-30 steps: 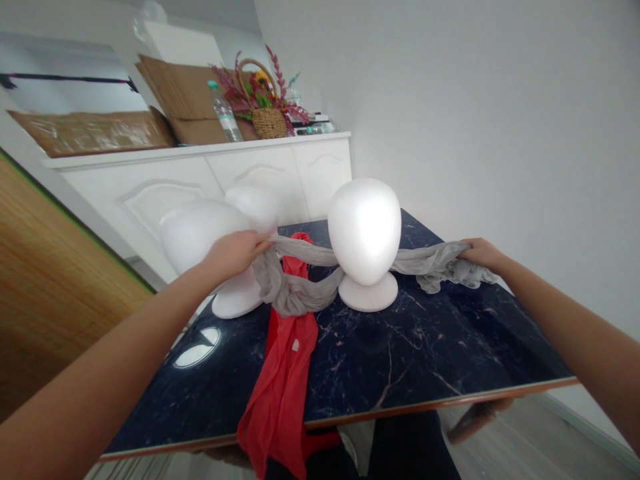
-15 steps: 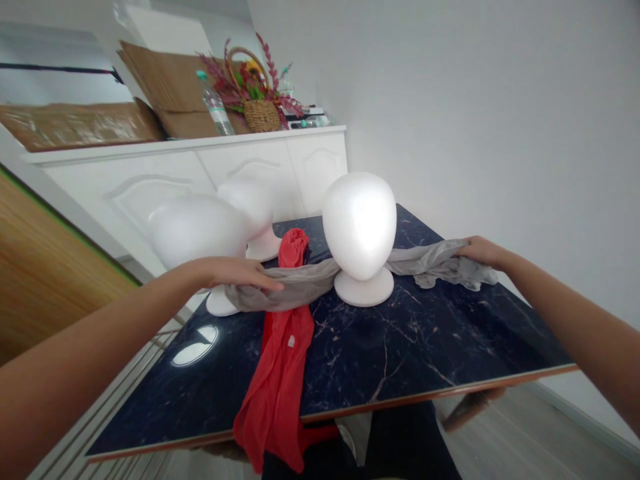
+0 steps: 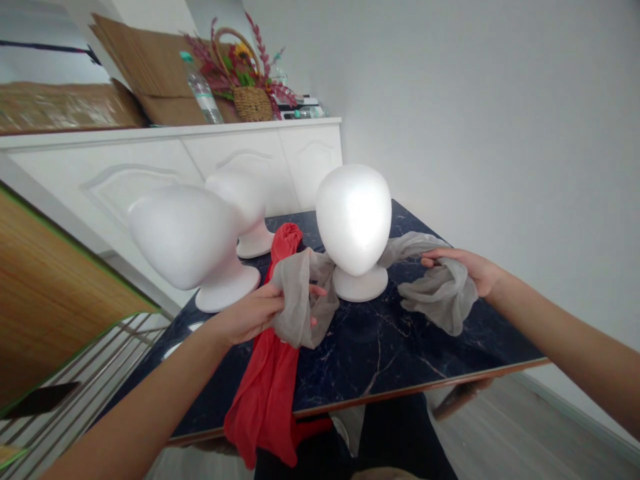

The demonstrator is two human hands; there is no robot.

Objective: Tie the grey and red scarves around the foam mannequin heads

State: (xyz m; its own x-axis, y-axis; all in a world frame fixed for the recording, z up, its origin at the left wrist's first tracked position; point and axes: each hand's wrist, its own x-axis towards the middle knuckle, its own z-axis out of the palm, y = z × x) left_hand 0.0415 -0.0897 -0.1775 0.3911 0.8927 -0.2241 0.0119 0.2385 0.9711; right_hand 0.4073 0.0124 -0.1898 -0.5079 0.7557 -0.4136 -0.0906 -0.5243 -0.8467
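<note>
A grey scarf [image 3: 439, 295] passes behind the neck of a white foam mannequin head [image 3: 354, 220] standing on the table. Its left end lies over the fingers of my left hand [image 3: 260, 310], which grips it in front and to the left of the head's base. On the other side, my right hand [image 3: 463, 263] has its thumb and fingers closed around the right end, with loose folds hanging below. Beneath the left end runs a red scarf [image 3: 273, 373], rolled at its far tip and drooping over the table's front edge.
Two more white foam heads, a near one [image 3: 187, 233] and a far one [image 3: 240, 197], stand at the left of the dark marbled table [image 3: 370, 353]. Behind is a white cabinet [image 3: 240, 160] bearing cardboard [image 3: 145, 67], a bottle [image 3: 203, 93] and a flower basket [image 3: 253, 103].
Both hands have come closer to the middle head and nearer me. The scarf's ends, stretched out sideways before, now fold over my hands. The camera view has shifted slightly.
</note>
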